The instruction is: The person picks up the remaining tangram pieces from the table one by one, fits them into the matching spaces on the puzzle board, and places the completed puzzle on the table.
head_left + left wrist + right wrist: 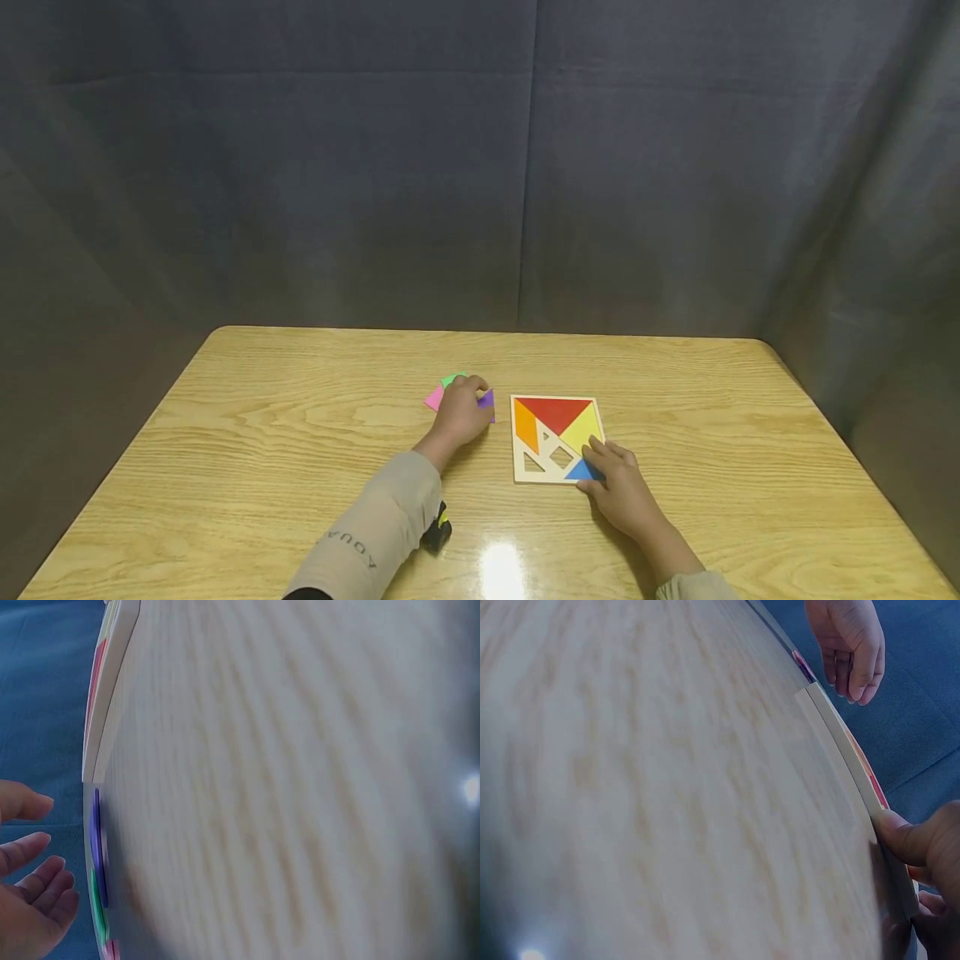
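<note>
My left hand hovers above three loose flat pieces: a purple one, a green one and a pink one. Its fingers are loosely bent, and the left wrist view shows a gap between the fingertips and the purple piece. To the right lies a square wooden tangram board. Red, orange, yellow and blue pieces fill parts of it; bare recesses have cut-outs. My right hand grips the board's near right corner, thumb against its edge.
The board and pieces lie on a wood-grain table with rounded far corners. A dark curtain hangs behind and at both sides. Beside the left sleeve is a small black object with a yellow patch.
</note>
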Available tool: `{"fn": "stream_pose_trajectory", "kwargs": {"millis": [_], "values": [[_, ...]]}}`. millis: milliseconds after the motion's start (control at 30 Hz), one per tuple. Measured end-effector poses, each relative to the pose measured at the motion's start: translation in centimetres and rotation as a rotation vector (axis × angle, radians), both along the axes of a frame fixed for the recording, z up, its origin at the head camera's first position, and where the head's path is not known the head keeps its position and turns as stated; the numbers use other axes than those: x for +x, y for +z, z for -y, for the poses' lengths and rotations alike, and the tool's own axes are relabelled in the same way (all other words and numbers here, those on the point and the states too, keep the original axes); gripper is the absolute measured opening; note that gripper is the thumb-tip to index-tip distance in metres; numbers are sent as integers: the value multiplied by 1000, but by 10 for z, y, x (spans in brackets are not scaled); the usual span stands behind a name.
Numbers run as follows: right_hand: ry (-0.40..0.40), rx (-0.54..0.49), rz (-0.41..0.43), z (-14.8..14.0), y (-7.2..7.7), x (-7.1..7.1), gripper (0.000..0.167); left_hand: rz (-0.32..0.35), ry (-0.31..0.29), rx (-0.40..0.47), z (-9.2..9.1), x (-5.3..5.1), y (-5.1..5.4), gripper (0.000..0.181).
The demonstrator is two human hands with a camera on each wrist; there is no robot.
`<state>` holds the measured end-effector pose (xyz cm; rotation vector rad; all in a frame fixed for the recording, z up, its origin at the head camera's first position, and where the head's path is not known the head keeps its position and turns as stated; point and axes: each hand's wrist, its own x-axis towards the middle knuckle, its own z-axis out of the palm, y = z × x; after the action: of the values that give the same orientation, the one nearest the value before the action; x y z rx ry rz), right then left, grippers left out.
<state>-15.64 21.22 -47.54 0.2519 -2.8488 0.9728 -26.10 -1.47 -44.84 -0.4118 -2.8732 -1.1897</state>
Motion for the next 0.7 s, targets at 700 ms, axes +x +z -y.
{"fn": "stream_pose_trajectory", "kwargs": {"millis": [700], "values": [[7, 13, 3, 0, 2, 0, 45, -7, 45, -68, 12, -8, 0, 37]]}}
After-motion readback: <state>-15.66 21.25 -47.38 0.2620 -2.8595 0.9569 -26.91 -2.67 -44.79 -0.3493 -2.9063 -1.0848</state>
